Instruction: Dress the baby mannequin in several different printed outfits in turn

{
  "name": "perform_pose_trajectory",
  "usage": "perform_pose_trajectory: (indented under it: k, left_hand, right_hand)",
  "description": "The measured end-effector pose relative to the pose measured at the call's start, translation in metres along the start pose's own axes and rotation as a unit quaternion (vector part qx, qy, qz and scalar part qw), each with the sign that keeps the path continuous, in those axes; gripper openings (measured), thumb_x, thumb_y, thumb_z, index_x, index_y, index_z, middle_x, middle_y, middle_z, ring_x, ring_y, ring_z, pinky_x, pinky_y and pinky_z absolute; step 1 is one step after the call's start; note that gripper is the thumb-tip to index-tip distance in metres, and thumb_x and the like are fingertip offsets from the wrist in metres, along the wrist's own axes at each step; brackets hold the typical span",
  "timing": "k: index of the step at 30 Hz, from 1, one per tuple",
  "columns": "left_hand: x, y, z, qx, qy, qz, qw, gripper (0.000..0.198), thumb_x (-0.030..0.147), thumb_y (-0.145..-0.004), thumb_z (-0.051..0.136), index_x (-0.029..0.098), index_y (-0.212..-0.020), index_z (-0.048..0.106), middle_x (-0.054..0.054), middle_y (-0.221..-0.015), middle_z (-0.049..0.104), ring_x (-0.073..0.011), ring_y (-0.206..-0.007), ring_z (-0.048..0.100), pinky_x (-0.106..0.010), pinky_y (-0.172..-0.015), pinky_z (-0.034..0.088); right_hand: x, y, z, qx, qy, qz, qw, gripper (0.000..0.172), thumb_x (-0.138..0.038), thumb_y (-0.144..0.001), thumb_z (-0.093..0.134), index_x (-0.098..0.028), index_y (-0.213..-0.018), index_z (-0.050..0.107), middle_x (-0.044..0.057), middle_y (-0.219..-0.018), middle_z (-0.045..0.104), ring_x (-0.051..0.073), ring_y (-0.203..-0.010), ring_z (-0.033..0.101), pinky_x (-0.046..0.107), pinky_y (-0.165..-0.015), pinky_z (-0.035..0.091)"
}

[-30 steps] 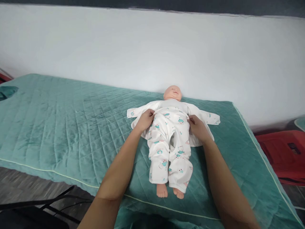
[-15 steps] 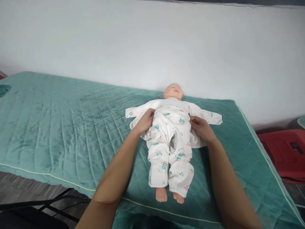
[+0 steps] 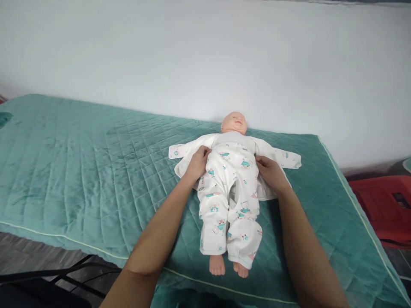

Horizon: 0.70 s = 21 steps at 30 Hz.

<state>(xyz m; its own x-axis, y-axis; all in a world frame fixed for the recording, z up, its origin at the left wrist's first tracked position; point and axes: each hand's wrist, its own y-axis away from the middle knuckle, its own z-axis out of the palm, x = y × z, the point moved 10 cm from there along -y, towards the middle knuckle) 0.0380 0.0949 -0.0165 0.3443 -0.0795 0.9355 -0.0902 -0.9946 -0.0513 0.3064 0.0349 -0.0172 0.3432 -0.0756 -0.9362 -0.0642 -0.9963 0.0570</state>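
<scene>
A baby doll (image 3: 233,123) lies on its back, head toward the wall and bare feet toward me. It wears white patterned pants (image 3: 214,205) pulled up to the chest. Beneath it a white jacket (image 3: 199,144) lies spread open, its sleeves stretched out to both sides. My left hand (image 3: 199,162) pinches the pants' waistband at its left edge. At the opposite edge, my right hand (image 3: 270,170) has its fingers closed on the waistband too. The fingertips of both hands are partly hidden against the cloth.
A green quilted cover (image 3: 96,171) with pale piping lies under the doll. Behind it rises a white wall (image 3: 192,55). A red plastic stool or chair (image 3: 382,205) stands at the right, and black metal bars (image 3: 64,271) show at the lower left.
Both hands keep their places at the waistband, with only slight movement. The doll and clothes look nearly the same; the view has shifted a little.
</scene>
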Motion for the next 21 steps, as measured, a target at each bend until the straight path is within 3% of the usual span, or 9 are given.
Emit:
perform_pose_trajectory:
  k: [3,6,11,15,21]
  left_hand:
    - [0.003,0.001,0.001,-0.033,0.021,0.007,0.999,0.010,0.028,-0.089,0.051,0.020,-0.089,0.057,-0.001,-0.086,0.062,-0.0169,-0.084,0.055,-0.028,-0.075,0.041]
    - [0.001,0.005,0.009,-0.131,0.075,-0.017,0.988,0.016,0.024,-0.084,0.053,0.020,-0.099,0.056,-0.001,-0.090,0.063,-0.0153,-0.080,0.055,-0.026,-0.069,0.043]
    - [-0.001,0.013,0.014,-0.244,0.100,-0.048,0.963,0.036,0.012,-0.066,0.055,0.020,-0.101,0.055,0.001,-0.088,0.061,-0.0135,-0.075,0.056,-0.022,-0.060,0.041]
    - [0.003,0.013,0.011,-0.252,0.063,-0.047,0.964,0.041,0.011,-0.060,0.061,0.020,-0.100,0.056,0.002,-0.087,0.062,-0.0153,-0.078,0.058,-0.023,-0.062,0.045]
    - [0.008,0.014,0.018,-0.284,0.050,-0.023,0.957,0.028,0.015,-0.064,0.062,0.018,-0.091,0.067,-0.003,-0.091,0.071,-0.0224,-0.089,0.066,-0.030,-0.075,0.053]
  right_hand:
    - [-0.001,0.002,0.006,-0.053,-0.062,-0.008,0.997,0.019,-0.037,-0.081,0.068,-0.022,-0.092,0.065,0.000,-0.088,0.070,0.016,-0.079,0.061,0.029,-0.075,0.049]
    - [-0.001,0.003,0.007,-0.084,-0.105,-0.017,0.991,0.023,-0.032,-0.078,0.074,-0.022,-0.098,0.066,0.001,-0.097,0.070,0.018,-0.089,0.063,0.031,-0.084,0.050]
    - [0.001,0.003,0.005,-0.087,-0.126,-0.017,0.988,0.029,-0.033,-0.073,0.081,-0.021,-0.094,0.065,0.000,-0.093,0.069,0.017,-0.086,0.062,0.030,-0.082,0.050]
    - [0.002,0.002,0.004,-0.077,-0.116,-0.002,0.990,0.032,-0.036,-0.068,0.083,-0.021,-0.087,0.062,0.000,-0.088,0.068,0.016,-0.081,0.060,0.029,-0.077,0.049]
    - [0.000,0.004,0.009,-0.108,-0.094,0.004,0.990,0.028,-0.038,-0.072,0.078,-0.022,-0.091,0.067,0.002,-0.094,0.071,0.021,-0.092,0.063,0.035,-0.089,0.050]
